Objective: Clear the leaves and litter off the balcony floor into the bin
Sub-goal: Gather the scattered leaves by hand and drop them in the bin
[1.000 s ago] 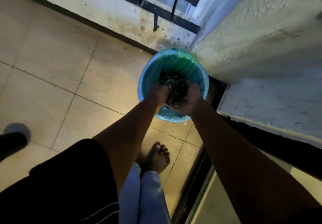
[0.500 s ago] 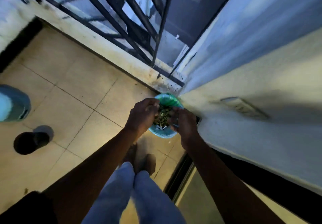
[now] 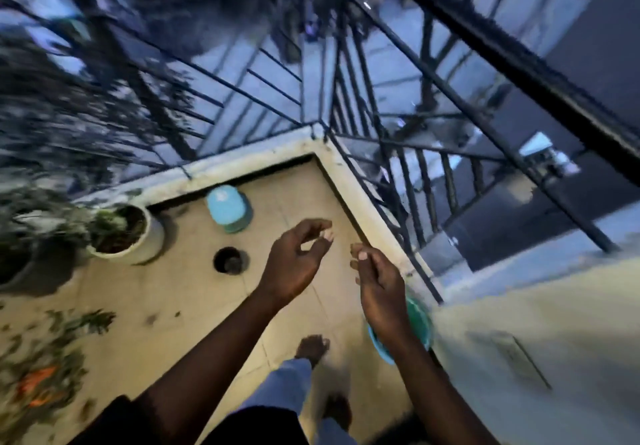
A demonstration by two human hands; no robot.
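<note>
We look down on a corner of a balcony in dim light. The tiled floor is pale beige with thin dark joints and has a warm cast, while everything beyond the edge lies in cold blue dusk. A low, stained curb runs round two sides, and a black metal railing of thin bars rises from it. To our right stands a rough cream wall with a small rectangular plate on it. A white plant pot sits near the curb, with a light blue stool beside it and a dark round object just in front. The surroundings are blurred.
</note>
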